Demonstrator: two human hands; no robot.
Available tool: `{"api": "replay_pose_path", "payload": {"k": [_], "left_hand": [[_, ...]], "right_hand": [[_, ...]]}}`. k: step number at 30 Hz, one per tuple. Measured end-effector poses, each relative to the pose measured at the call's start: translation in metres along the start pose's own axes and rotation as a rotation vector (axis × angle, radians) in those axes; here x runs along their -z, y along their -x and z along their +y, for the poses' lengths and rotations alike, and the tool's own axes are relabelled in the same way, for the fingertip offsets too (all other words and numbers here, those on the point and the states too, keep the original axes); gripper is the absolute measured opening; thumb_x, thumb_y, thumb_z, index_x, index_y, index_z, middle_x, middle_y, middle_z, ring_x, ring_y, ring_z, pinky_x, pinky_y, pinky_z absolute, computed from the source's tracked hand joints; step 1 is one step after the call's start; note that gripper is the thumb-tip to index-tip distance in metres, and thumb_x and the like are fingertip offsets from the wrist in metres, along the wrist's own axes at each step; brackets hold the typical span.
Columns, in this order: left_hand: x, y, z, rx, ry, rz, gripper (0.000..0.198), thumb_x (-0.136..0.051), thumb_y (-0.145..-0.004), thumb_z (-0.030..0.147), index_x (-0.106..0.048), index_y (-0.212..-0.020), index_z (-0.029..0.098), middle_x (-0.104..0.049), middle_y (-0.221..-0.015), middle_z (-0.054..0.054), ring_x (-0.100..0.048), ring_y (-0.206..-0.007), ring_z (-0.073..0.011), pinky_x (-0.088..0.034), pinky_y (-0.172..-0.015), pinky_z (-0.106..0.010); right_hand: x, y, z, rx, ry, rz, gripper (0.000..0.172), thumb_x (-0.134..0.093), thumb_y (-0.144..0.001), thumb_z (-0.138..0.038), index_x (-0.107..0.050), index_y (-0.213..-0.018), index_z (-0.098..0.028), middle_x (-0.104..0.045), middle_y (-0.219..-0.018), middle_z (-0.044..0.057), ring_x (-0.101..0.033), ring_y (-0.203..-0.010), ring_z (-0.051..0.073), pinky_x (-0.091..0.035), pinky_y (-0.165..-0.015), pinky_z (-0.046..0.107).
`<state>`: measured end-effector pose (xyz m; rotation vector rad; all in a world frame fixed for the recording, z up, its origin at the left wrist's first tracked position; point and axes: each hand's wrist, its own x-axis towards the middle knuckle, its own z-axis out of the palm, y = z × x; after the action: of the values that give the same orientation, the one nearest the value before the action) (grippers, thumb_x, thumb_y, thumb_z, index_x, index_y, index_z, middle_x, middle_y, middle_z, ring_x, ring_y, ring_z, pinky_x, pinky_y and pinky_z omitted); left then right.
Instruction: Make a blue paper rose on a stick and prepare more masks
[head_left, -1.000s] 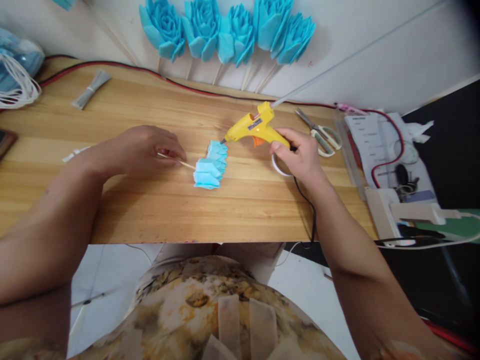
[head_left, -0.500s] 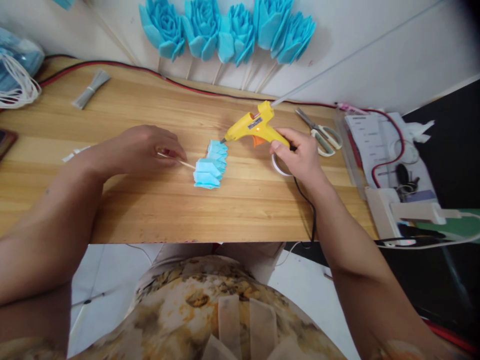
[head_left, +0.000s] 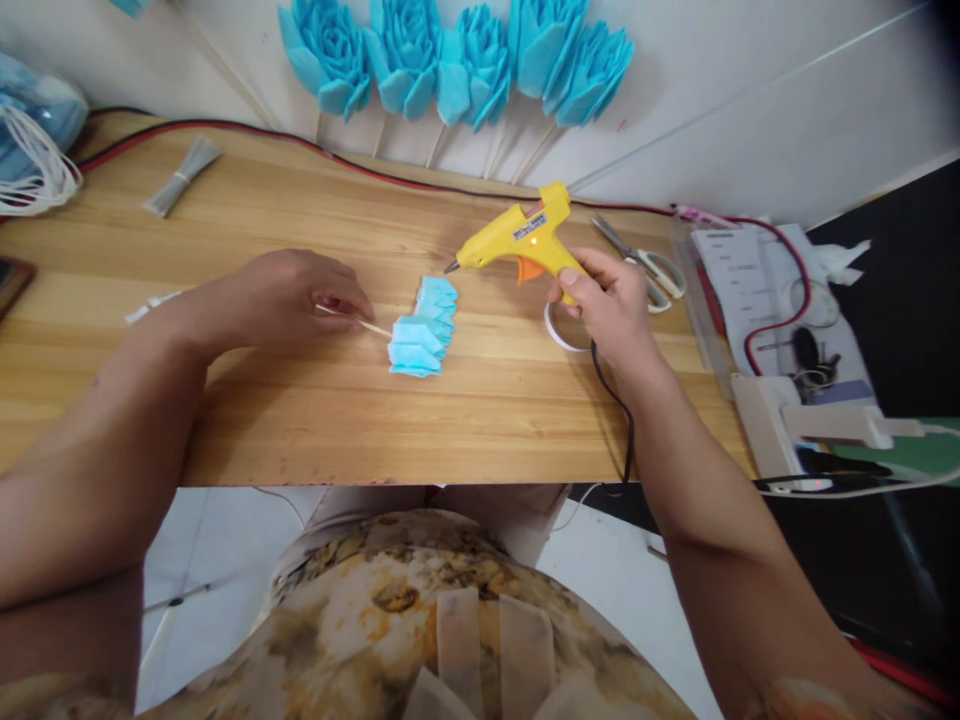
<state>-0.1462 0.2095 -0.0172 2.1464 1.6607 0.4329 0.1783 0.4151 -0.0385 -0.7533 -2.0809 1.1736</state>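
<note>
Pale wood-grained worktop meets a white wall at its far edge. Midway between front and far edges lies a light-blue pleated strip; the left hand pinches a thin wooden stick reaching it. The right hand grips a yellow plastic glue gun, its nozzle now lifted just clear of the strip, nearer the far edge than half a second ago. Beyond, bright-blue ruffled flowers lean against the wall.

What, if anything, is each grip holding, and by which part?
The right grip holds the yellow glue gun by its handle; the left grip holds the thin stick, away from its blue petals, exact spot hidden.
</note>
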Motion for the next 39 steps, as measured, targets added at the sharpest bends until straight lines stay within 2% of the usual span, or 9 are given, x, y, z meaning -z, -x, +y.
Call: {"api": "replay_pose_path", "payload": {"k": [6, 12, 18, 27, 32, 39], "left_hand": [[0.0007, -0.0001, 0.0023, 0.010, 0.003, 0.004, 0.039, -0.053, -0.097, 0.049, -0.080, -0.097, 0.022, -0.077, -0.092, -0.001, -0.069, -0.080, -0.0157, -0.046, -0.073, -0.026], [0.0011, -0.0016, 0.0049, 0.016, 0.003, 0.003, 0.041, -0.051, -0.097, 0.051, -0.080, -0.097, 0.021, -0.077, -0.092, -0.002, -0.068, -0.080, -0.0162, -0.046, -0.074, -0.027], [0.0009, -0.0017, 0.0045, 0.023, 0.005, -0.005, 0.044, -0.050, -0.097, 0.053, -0.081, -0.098, 0.021, -0.077, -0.093, -0.002, -0.067, -0.080, -0.0156, -0.046, -0.074, -0.026], [0.0009, -0.0014, 0.0047, 0.030, 0.007, -0.009, 0.040, -0.054, -0.096, 0.052, -0.081, -0.099, 0.022, -0.078, -0.093, -0.003, -0.068, -0.081, -0.0169, -0.046, -0.075, -0.027], [0.0009, -0.0013, 0.0051, 0.033, 0.009, -0.013, 0.040, -0.053, -0.097, 0.050, -0.080, -0.098, 0.021, -0.077, -0.093, -0.003, -0.067, -0.081, -0.0162, -0.045, -0.075, -0.027], [0.0018, -0.0017, 0.0069, 0.031, 0.011, -0.003, 0.038, -0.054, -0.096, 0.050, -0.080, -0.097, 0.022, -0.077, -0.091, -0.002, -0.067, -0.080, -0.0159, -0.045, -0.075, -0.027]], "right_hand": [[-0.0008, 0.0012, -0.0003, -0.006, -0.080, -0.022, 0.030, -0.072, -0.089, -0.058, -0.077, -0.091, -0.028, -0.065, -0.070, 0.000, -0.040, -0.051, 0.011, -0.028, -0.048, 0.030], [0.0001, 0.0010, -0.0028, 0.072, 0.206, -0.074, 0.018, -0.074, -0.089, -0.046, -0.077, -0.091, -0.028, -0.068, -0.069, 0.001, -0.058, -0.064, 0.018, -0.041, -0.059, 0.034], [0.0001, 0.0004, -0.0051, 0.068, 0.276, -0.087, 0.019, -0.069, -0.091, -0.046, -0.076, -0.093, -0.029, -0.069, -0.071, 0.002, -0.062, -0.068, 0.021, -0.045, -0.062, 0.036], [-0.0023, 0.0012, -0.0033, 0.013, 0.152, -0.064, 0.030, -0.072, -0.087, -0.059, -0.076, -0.091, -0.030, -0.065, -0.068, 0.003, -0.056, -0.063, 0.020, -0.039, -0.055, 0.035], [-0.0015, 0.0006, -0.0008, -0.034, -0.024, -0.031, 0.039, -0.071, -0.085, -0.067, -0.073, -0.087, -0.029, -0.063, -0.069, 0.001, -0.042, -0.052, 0.013, -0.031, -0.050, 0.031], [-0.0032, 0.0000, -0.0050, -0.022, -0.136, -0.004, 0.033, -0.075, -0.084, -0.059, -0.073, -0.085, -0.026, -0.063, -0.066, -0.001, -0.039, -0.049, 0.010, -0.028, -0.048, 0.028]]}}
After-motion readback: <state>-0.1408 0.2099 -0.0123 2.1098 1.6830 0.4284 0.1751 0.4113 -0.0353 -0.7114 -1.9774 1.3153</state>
